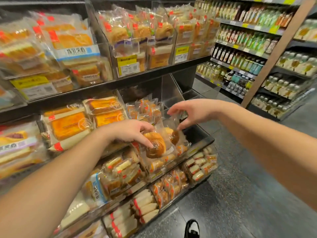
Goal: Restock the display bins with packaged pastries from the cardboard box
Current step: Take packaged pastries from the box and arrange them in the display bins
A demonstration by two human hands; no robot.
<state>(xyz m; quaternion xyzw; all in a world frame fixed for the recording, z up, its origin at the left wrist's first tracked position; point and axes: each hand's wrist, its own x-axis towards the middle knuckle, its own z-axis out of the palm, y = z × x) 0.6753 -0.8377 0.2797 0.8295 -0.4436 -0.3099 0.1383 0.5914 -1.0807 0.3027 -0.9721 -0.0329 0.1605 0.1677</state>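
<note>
Clear plastic wrapping covers the packaged pastry (155, 148), a round golden-brown swirl bun, which is held between both hands over the right end of the middle shelf. It is gripped by the left hand (132, 132) from above: the fingers (147, 142) are curled down over the bun's upper face, with the fingertips pressed against the wrapper near its middle, and the thumb cannot be made out. The top edge of the same clear wrapper is pinched by the right hand (192, 112), thumb and forefinger closed on the film above and to the right of the bun, while the remaining fingers are spread loosely. A second brown pastry (174, 137) is seen just beside the first, under the right hand; whether it shares the wrapper cannot be told. The pastry is held just above a clear display bin (197, 134) at the shelf's right end, with small wrapped cakes (145, 109) piled in the bin behind it. Sliced bread packs (68, 124) are stacked to the left, and bottled drinks (240, 54) are lined on shelves to the right
</note>
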